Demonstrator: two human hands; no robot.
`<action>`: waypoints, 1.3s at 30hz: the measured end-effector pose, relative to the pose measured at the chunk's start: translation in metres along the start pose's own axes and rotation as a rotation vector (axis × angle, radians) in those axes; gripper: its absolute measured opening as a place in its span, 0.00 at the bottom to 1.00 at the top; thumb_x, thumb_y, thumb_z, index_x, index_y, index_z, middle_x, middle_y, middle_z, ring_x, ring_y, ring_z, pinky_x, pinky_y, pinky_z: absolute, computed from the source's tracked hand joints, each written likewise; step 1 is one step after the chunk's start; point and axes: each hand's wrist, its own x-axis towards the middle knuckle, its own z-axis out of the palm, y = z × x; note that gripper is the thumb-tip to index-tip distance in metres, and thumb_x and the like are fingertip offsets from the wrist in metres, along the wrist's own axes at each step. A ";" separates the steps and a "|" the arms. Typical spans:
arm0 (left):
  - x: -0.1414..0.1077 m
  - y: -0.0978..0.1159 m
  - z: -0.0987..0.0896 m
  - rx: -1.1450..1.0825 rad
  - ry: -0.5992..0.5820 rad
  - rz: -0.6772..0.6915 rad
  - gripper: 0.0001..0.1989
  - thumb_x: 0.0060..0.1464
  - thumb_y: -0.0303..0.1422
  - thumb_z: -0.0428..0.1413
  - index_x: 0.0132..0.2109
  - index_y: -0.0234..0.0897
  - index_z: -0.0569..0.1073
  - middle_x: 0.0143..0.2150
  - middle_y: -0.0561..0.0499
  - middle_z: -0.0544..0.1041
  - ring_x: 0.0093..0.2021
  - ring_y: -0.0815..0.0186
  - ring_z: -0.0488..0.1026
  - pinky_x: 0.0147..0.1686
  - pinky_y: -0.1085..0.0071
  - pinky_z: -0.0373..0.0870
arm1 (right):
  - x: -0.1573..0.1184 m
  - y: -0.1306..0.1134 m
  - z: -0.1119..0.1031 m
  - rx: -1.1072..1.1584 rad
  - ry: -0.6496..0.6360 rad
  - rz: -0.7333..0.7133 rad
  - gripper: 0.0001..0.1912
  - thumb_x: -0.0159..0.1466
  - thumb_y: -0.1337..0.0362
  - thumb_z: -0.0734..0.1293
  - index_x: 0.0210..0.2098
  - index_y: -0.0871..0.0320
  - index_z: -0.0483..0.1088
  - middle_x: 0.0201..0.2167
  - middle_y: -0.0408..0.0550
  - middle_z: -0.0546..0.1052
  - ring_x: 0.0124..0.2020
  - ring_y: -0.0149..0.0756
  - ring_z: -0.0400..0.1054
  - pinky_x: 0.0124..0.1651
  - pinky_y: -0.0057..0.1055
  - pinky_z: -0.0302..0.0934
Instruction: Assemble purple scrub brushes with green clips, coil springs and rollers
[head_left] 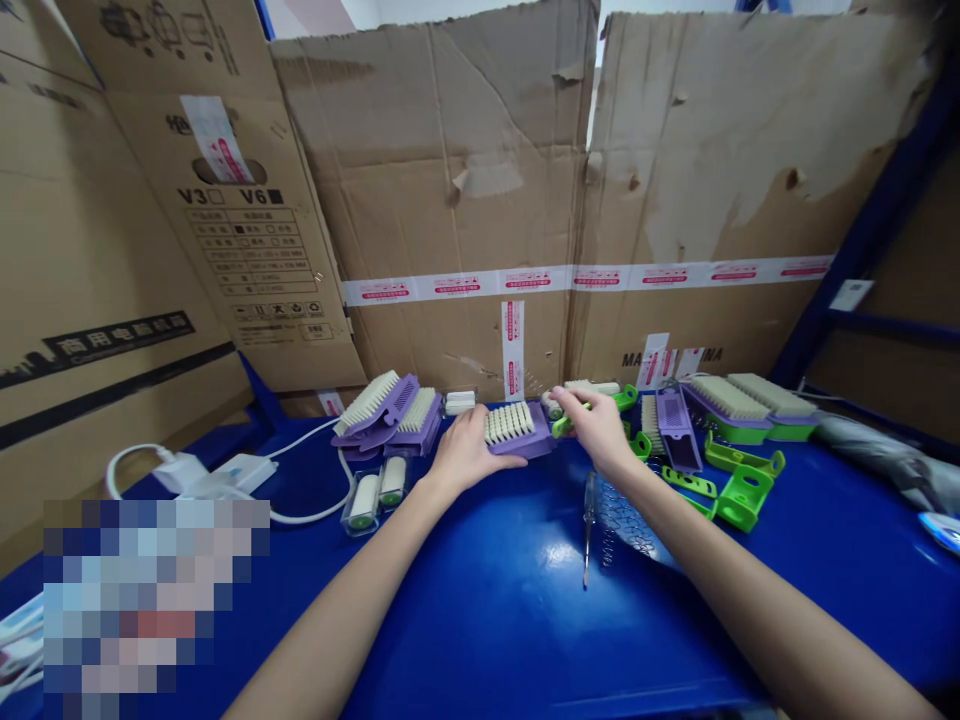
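Observation:
My left hand [469,448] grips the left end of a purple brush head [536,432], its cream bristles facing up. Between the thumb and fingers of my right hand [598,428] is a small green plastic part [561,427], close to the brush head's right end; whether the two touch I cannot tell. Below my right hand a screwdriver [589,525] with a clear handle lies on the blue table [480,600]. Beside it is a clear bag of metal springs [630,518], partly covered by my right forearm.
More purple brush heads [409,425] are piled at left, near clear-cased white rollers [365,502]. Green plastic pieces [742,495] and purple-and-green brushes [731,405] lie at right. A white charger and cable [187,470] occupy the left side. Cardboard [465,220] walls the back.

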 end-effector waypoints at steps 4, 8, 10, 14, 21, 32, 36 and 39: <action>0.001 -0.006 0.007 -0.088 0.158 -0.063 0.33 0.37 0.49 0.63 0.45 0.37 0.59 0.42 0.45 0.68 0.46 0.53 0.68 0.43 0.59 0.67 | 0.012 0.004 -0.015 0.083 0.168 0.052 0.21 0.49 0.49 0.70 0.31 0.61 0.70 0.21 0.43 0.70 0.18 0.28 0.62 0.18 0.24 0.59; 0.000 -0.012 0.016 -0.078 0.312 0.026 0.32 0.40 0.40 0.63 0.49 0.37 0.56 0.45 0.44 0.63 0.49 0.53 0.64 0.46 0.55 0.64 | 0.017 0.006 -0.024 -0.013 0.124 -0.009 0.20 0.54 0.49 0.65 0.22 0.62 0.70 0.10 0.37 0.57 0.12 0.24 0.50 0.14 0.23 0.47; 0.000 -0.013 0.018 -0.051 0.315 0.083 0.33 0.40 0.37 0.63 0.51 0.37 0.55 0.46 0.44 0.62 0.50 0.52 0.62 0.48 0.54 0.63 | 0.018 0.005 -0.027 -0.062 0.105 -0.082 0.19 0.55 0.52 0.63 0.18 0.61 0.69 0.10 0.37 0.55 0.13 0.24 0.48 0.15 0.24 0.44; 0.001 -0.014 0.018 -0.042 0.333 0.057 0.35 0.41 0.36 0.62 0.53 0.37 0.54 0.48 0.43 0.61 0.51 0.51 0.61 0.50 0.53 0.62 | 0.020 0.002 -0.033 -0.069 0.096 -0.190 0.19 0.55 0.56 0.62 0.14 0.60 0.67 0.10 0.39 0.57 0.14 0.25 0.50 0.19 0.25 0.47; 0.001 -0.016 0.009 -0.072 0.229 0.179 0.32 0.42 0.36 0.62 0.52 0.37 0.57 0.49 0.43 0.63 0.52 0.54 0.61 0.52 0.55 0.61 | 0.021 0.001 -0.040 -0.140 -0.032 -0.204 0.20 0.57 0.54 0.61 0.15 0.59 0.66 0.09 0.38 0.55 0.13 0.26 0.50 0.20 0.26 0.45; -0.006 0.002 0.011 -0.195 0.193 0.287 0.31 0.42 0.36 0.62 0.52 0.36 0.59 0.48 0.43 0.65 0.51 0.55 0.62 0.52 0.57 0.62 | 0.011 0.009 -0.016 -0.327 0.134 -0.319 0.16 0.59 0.52 0.63 0.33 0.60 0.71 0.26 0.48 0.75 0.27 0.34 0.68 0.32 0.29 0.60; -0.006 0.005 0.015 -0.224 0.226 0.247 0.32 0.41 0.36 0.63 0.52 0.39 0.59 0.47 0.45 0.65 0.50 0.55 0.63 0.50 0.55 0.63 | 0.010 0.014 -0.009 -0.269 0.128 -0.356 0.18 0.58 0.52 0.64 0.39 0.61 0.70 0.32 0.51 0.76 0.30 0.37 0.70 0.35 0.33 0.64; -0.006 0.005 0.019 -0.207 0.272 0.202 0.32 0.40 0.36 0.64 0.51 0.38 0.59 0.47 0.45 0.65 0.50 0.55 0.63 0.50 0.56 0.63 | 0.007 0.016 -0.005 -0.253 0.072 -0.374 0.17 0.59 0.54 0.64 0.40 0.60 0.70 0.33 0.51 0.76 0.32 0.38 0.71 0.35 0.33 0.65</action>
